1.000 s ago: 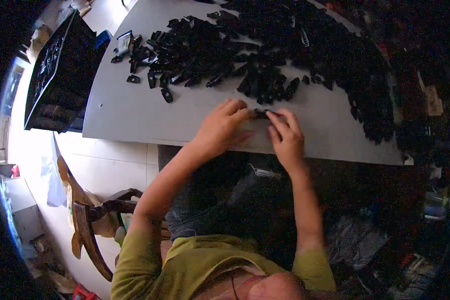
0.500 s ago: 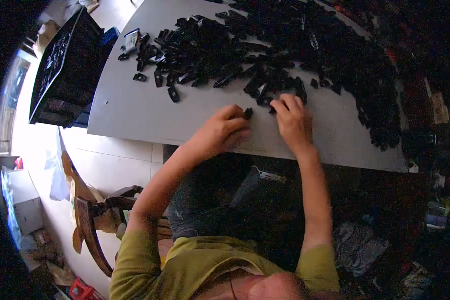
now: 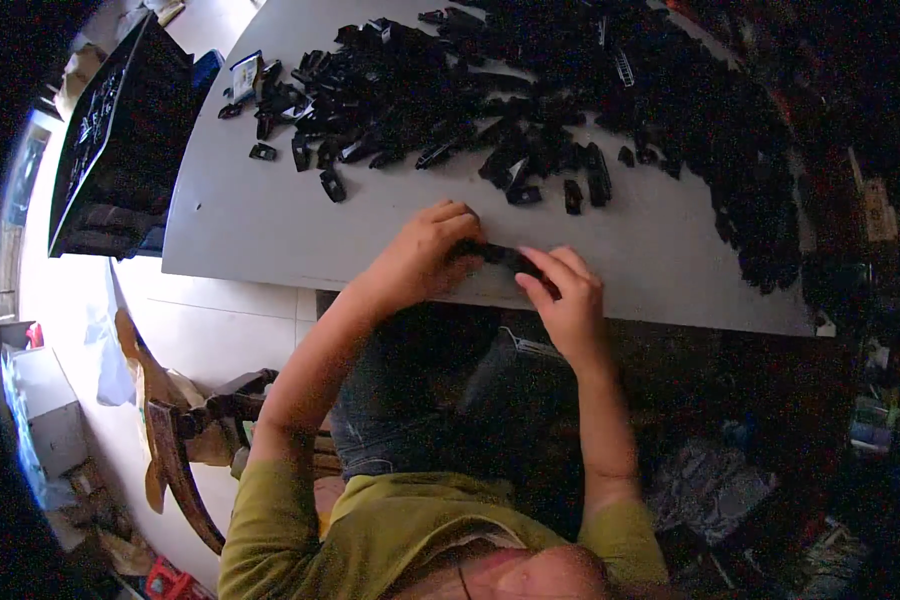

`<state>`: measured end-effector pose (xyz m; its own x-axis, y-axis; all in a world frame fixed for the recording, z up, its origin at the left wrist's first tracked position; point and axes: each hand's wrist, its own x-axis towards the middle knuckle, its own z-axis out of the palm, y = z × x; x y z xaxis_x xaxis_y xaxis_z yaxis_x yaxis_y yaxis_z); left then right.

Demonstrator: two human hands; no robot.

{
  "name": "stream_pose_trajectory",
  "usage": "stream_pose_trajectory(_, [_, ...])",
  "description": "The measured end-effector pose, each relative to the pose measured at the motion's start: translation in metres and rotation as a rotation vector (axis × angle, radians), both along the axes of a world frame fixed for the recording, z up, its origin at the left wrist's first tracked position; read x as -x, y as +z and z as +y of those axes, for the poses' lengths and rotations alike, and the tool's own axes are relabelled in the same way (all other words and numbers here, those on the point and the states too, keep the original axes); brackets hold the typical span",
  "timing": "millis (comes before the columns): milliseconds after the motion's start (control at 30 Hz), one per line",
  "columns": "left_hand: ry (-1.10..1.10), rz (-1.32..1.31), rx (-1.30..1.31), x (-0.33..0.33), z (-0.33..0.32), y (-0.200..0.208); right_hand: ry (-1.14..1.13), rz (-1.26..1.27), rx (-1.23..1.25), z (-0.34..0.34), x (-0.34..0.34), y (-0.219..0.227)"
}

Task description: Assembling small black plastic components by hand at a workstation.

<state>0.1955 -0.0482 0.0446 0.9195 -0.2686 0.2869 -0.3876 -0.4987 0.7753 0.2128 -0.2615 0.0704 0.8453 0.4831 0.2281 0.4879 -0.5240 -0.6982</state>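
Note:
Over the near edge of the table, a small black plastic part point(image 3: 500, 255) spans the gap between my hands. Its left end is gripped in the curled fingers of my left hand point(image 3: 432, 250), which cover much of it. The thumb and fingertips of my right hand point(image 3: 568, 300) pinch at its right end; whether they hold a second piece there cannot be made out. Just beyond lie loose black parts, among them an upright narrow piece point(image 3: 572, 197) and a longer one point(image 3: 598, 175).
A large heap of black plastic parts point(image 3: 410, 100) covers the far side of the grey table point(image 3: 260, 225) and runs down its right side. A small packet point(image 3: 245, 78) lies at the heap's left end. Left of the table stands a black crate point(image 3: 110, 150); a wooden chair point(image 3: 175, 450) is below.
My right hand has come back from the heap's near edge, toward me and leftward, to meet the part in my left hand. The left hand stays nearly in place.

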Motion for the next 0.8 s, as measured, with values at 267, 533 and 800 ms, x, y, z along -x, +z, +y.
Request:
stream_pose_trajectory(267, [-0.011,0.041,0.017,0.0,0.001,0.003,0.049,-0.031,-0.014,-0.014,-0.012,-0.009])
stream_pose_trajectory(533, [-0.106,0.046,0.08,0.0,-0.001,0.009,0.197,-0.108,0.064,0.001,-0.021,-0.008])
stream_pose_trajectory(800, [0.394,-0.329,-0.192,-0.01,0.01,0.02,-0.051,-0.167,-0.034,0.017,-0.044,-0.004])
